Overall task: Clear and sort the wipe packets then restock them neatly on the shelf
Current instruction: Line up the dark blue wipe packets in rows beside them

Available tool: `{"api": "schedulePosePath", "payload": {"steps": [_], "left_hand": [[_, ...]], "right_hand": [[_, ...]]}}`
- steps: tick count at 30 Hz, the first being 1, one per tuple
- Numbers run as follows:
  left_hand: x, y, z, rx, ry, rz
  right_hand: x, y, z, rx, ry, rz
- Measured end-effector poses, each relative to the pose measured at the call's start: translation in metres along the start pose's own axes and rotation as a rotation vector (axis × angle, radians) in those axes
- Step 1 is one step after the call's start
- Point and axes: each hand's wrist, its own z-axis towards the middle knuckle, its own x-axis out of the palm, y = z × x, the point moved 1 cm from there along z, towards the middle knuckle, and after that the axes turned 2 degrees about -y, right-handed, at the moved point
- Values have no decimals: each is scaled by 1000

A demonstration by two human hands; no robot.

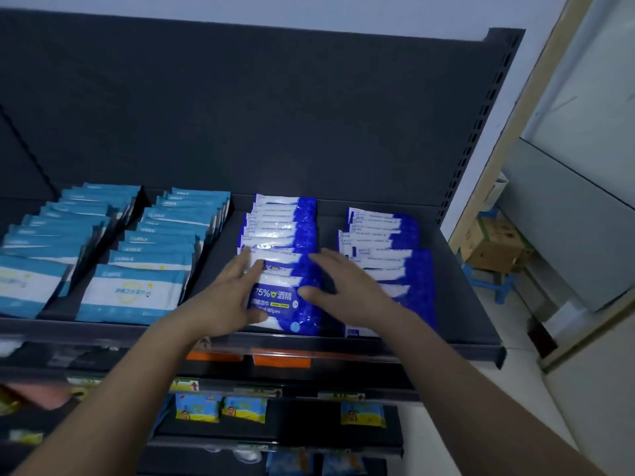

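Shelf top [220, 255], third row: blue-and-white wipe packets [275, 228] appear mid-straightening, left hand [230, 290] and right hand [347, 286] flanking the front packet [281, 304] with each grip spread flat; next move calls for even inward pressure to align edges.

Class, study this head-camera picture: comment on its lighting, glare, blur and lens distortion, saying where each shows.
Head view: the light is dim and bluish; glare streaks the glossy dark-blue packets; the light-blue packets at far left are smeared by blur, while the front packet has fairly sharp print; the wide lens makes the perforated upright lean.
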Motion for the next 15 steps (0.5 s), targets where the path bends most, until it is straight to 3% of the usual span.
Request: {"api": "schedulePosePath", "payload": {"steps": [4,9,15], "left_hand": [[-3,5,-2,52,19,-76],[-5,15,3,-95,-247,-326],[3,21,6,-45,-113,-886]], "right_hand": [[39,19,19,73,107,26],[45,23,33,171,44,233],[50,23,40,138,110,316]]}}
